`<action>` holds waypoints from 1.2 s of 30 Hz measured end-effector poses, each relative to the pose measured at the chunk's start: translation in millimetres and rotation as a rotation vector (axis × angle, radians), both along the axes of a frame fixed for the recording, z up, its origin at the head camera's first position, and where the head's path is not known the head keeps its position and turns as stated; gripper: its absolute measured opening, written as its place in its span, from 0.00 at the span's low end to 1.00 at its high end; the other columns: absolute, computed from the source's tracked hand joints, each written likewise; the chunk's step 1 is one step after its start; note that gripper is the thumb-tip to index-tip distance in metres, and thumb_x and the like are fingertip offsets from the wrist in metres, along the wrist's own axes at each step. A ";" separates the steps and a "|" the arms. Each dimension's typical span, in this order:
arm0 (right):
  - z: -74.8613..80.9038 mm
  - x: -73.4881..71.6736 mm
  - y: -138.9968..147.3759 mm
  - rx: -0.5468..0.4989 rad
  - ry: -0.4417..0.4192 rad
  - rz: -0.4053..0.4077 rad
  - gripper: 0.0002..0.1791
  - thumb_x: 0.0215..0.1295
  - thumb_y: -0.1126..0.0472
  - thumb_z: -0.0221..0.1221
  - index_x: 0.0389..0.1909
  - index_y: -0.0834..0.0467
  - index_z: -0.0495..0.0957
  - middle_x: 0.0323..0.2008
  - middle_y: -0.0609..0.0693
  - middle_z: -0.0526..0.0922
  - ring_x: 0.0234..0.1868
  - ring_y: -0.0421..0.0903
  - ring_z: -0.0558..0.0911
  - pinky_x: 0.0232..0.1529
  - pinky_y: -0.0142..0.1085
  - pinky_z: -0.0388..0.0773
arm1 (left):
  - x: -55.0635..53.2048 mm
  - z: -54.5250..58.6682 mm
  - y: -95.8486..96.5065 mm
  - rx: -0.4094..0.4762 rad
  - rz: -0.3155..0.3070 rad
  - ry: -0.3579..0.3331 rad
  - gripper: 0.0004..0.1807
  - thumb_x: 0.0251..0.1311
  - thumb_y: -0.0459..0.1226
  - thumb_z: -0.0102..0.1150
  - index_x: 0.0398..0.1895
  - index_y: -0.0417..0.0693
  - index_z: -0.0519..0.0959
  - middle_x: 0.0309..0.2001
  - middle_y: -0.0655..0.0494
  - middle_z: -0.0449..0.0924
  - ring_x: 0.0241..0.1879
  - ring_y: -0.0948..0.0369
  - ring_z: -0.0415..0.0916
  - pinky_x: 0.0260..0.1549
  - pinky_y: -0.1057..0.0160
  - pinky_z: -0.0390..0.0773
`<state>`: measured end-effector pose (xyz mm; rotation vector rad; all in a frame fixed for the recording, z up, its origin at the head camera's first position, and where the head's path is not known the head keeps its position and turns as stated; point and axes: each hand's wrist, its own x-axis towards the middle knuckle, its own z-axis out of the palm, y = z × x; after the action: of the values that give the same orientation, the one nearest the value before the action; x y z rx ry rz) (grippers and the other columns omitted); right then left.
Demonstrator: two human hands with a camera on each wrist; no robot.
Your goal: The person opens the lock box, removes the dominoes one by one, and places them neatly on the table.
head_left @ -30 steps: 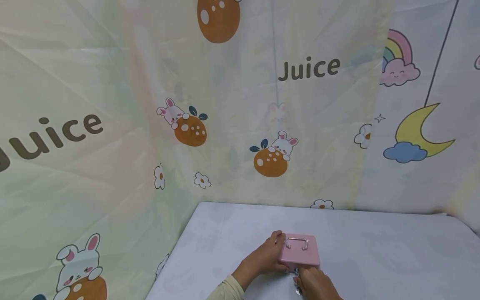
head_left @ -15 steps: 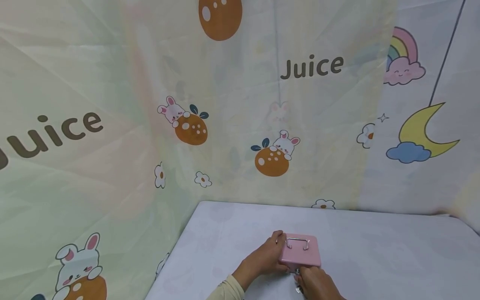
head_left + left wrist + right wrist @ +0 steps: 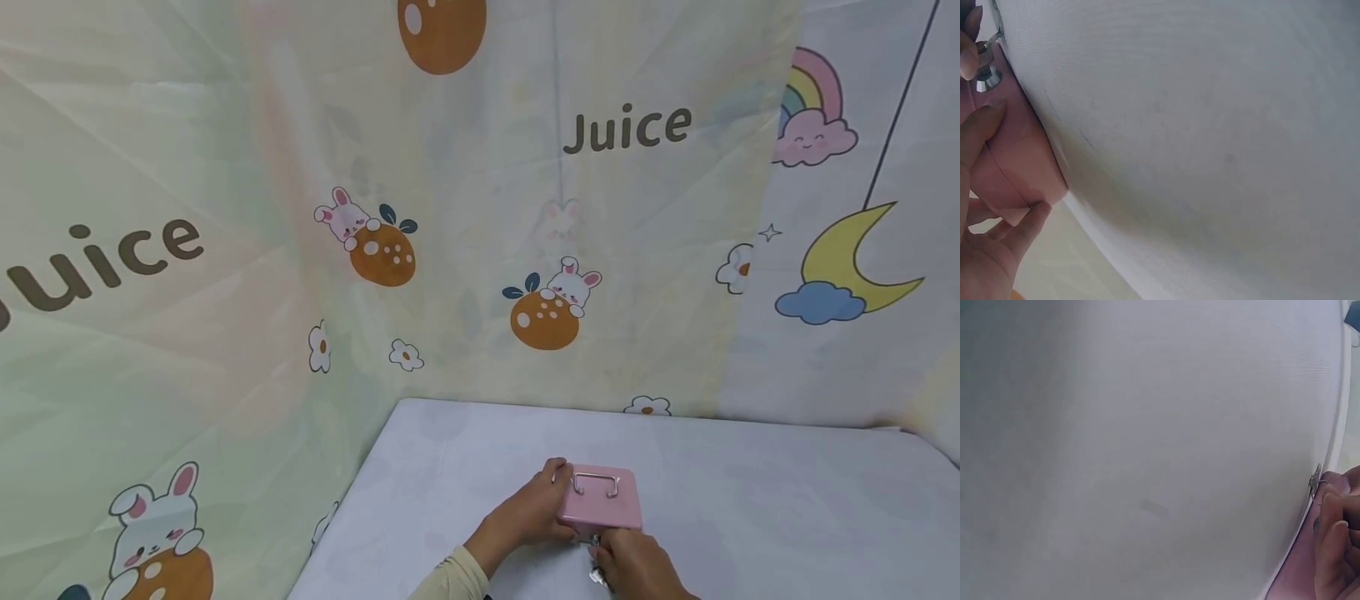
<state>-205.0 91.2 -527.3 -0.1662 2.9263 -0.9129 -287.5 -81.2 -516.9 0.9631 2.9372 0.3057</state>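
- Head view: I see pink box (image 3: 600, 502) on white table (image 3: 765, 500), handle (image 3: 596, 477) up.
- Left hand (image 3: 528, 510) grips box's left side.
- Right hand (image 3: 637, 562) pinches key-like metal bits (image 3: 597, 575) at front lock (image 3: 988, 79).

The pink box (image 3: 600, 510) sits upright on the white table (image 3: 457, 467), its lid closed along a thin seam, with a silver wire handle (image 3: 596, 477) across the top. A round, shiny lock (image 3: 988, 80) juts from the front wall, and a silvery metal piece (image 3: 597, 576) (too small to make out fully) shows just before it
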 end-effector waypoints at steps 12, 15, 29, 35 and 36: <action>-16.3 -5.3 14.5 -0.292 -0.134 -0.050 0.16 0.65 0.60 0.64 0.16 0.57 0.79 0.14 0.44 0.77 0.19 0.41 0.72 0.22 0.32 0.66 | 0.2 0.5 -0.6 0.007 0.001 -0.006 0.57 0.47 0.53 0.77 0.77 0.44 0.56 0.74 0.48 0.58 0.68 0.56 0.69 0.62 0.67 0.73; -21.2 -4.4 20.5 -0.390 -0.131 0.004 0.17 0.66 0.59 0.63 0.17 0.58 0.80 0.15 0.44 0.77 0.17 0.39 0.71 0.20 0.32 0.68 | 1.6 2.1 -0.7 0.010 -0.003 0.001 0.57 0.47 0.53 0.78 0.77 0.43 0.57 0.74 0.47 0.58 0.67 0.56 0.70 0.61 0.66 0.73; -21.3 -7.8 19.5 -0.616 -0.430 -0.132 0.12 0.71 0.65 0.52 0.35 0.68 0.82 0.23 0.47 0.82 0.21 0.39 0.75 0.27 0.31 0.74 | 2.2 3.5 -1.3 0.019 -0.005 -0.005 0.56 0.49 0.52 0.77 0.77 0.43 0.57 0.74 0.47 0.58 0.68 0.55 0.69 0.62 0.67 0.73; -19.5 -9.6 14.2 -0.657 -0.508 -0.217 0.11 0.72 0.66 0.51 0.35 0.67 0.81 0.23 0.48 0.83 0.20 0.38 0.75 0.27 0.29 0.73 | 0.3 2.7 -1.7 0.007 -0.010 -0.011 0.56 0.49 0.53 0.76 0.77 0.45 0.56 0.75 0.48 0.58 0.68 0.56 0.69 0.62 0.67 0.73; -19.1 -9.6 13.7 -0.662 -0.512 -0.226 0.11 0.72 0.66 0.51 0.35 0.67 0.81 0.22 0.48 0.83 0.20 0.38 0.75 0.26 0.29 0.72 | 0.1 2.2 -1.7 0.006 -0.011 -0.009 0.56 0.49 0.53 0.76 0.77 0.45 0.56 0.75 0.48 0.58 0.68 0.56 0.69 0.62 0.67 0.73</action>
<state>-214.6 104.9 -546.4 0.3246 2.1208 -1.6397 -287.5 -82.9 -514.7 0.9757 2.9233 0.3181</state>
